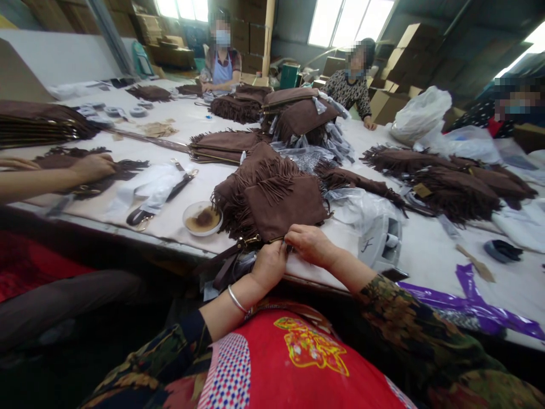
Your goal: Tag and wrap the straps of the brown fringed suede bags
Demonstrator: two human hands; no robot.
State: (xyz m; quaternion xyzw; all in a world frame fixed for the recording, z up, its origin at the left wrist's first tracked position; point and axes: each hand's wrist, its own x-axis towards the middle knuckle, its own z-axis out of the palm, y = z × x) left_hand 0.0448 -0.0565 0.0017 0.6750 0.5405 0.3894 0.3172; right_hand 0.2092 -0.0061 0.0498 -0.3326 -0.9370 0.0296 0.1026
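Note:
A brown fringed bag (pixel 285 207) lies at the table's front edge, its zipped side towards me. My left hand (pixel 271 264) is closed on the bag's near edge by the zip, a silver bangle on its wrist. Fingers pinched, my right hand (pixel 310 243) grips the same edge just to the right; the small part between the fingertips is hidden. A dark strap (pixel 227 267) with brass-coloured clasps hangs from the bag's left corner over the table edge. Under and behind this bag lies another fringed brown bag (pixel 261 162).
A round dish (pixel 202 218) with brown contents stands to the left. A white tape dispenser (pixel 383 244) and purple plastic (pixel 472 301) lie right. Stacked bags (pixel 298 113) rise behind. A co-worker's hand (pixel 91 169) rests on a bag at left; other people stand across the table.

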